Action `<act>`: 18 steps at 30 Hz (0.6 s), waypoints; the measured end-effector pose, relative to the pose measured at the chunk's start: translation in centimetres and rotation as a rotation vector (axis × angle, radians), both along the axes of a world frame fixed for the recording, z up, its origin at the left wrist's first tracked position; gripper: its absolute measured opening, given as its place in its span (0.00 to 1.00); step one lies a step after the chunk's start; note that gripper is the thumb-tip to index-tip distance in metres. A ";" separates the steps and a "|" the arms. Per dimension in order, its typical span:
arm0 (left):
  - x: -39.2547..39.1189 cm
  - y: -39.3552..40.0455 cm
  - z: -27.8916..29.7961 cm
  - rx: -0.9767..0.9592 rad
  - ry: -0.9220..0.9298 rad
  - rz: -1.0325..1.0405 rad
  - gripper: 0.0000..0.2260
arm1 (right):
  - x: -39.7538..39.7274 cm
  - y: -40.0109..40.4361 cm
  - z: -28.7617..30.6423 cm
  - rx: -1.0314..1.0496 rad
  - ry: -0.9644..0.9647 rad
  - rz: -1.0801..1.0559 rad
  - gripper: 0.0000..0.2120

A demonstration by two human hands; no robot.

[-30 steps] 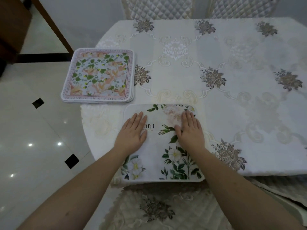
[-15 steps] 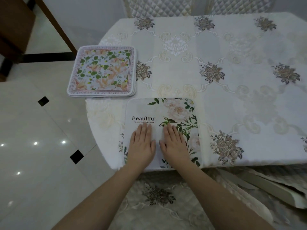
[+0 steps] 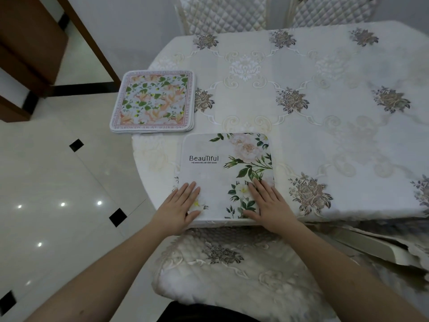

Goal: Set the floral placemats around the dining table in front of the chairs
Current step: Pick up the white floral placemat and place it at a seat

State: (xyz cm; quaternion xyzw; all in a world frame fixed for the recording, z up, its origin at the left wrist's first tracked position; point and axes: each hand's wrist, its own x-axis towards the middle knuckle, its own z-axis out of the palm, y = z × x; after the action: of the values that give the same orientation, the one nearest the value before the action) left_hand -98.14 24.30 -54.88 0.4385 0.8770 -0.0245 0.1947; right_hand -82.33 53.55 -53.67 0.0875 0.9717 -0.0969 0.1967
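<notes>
One single placemat [image 3: 226, 175]; one placemat stack [image 3: 152, 101]; three chairs [image 3: 224, 15].

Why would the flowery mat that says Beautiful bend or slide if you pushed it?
The Beautiful placemat looks thin and lies flat, so it would probably flop when lifted. It sits on a smooth tablecloth at the edge, so a push would likely slide it.

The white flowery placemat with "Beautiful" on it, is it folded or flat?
Flat: the white flowery placemat lies spread, all rounded corners showing.
</notes>
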 end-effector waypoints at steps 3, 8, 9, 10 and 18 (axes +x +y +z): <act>0.6 -0.5 1.0 -0.029 -0.014 0.029 0.33 | 0.6 0.6 0.4 0.017 -0.005 -0.042 0.38; 1.1 0.9 4.1 -0.184 -0.031 0.094 0.33 | -0.6 -0.2 3.4 0.103 -0.080 -0.076 0.35; 1.1 1.4 5.0 -0.202 -0.034 0.100 0.33 | -1.0 -0.8 4.3 0.110 -0.088 -0.091 0.34; 1.0 1.7 5.7 -0.200 -0.027 0.109 0.34 | -1.5 -1.4 5.0 0.114 -0.081 -0.104 0.33; -0.6 -1.4 10.9 -0.055 0.126 0.117 0.43 | -5.0 -8.3 9.9 0.120 0.052 -0.081 0.30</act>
State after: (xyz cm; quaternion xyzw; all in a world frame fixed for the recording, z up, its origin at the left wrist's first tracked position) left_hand -98.75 22.95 -43.97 0.3788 0.9105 -0.0648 0.1525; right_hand -87.34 45.30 -43.82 0.1358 0.9763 -0.0487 0.1615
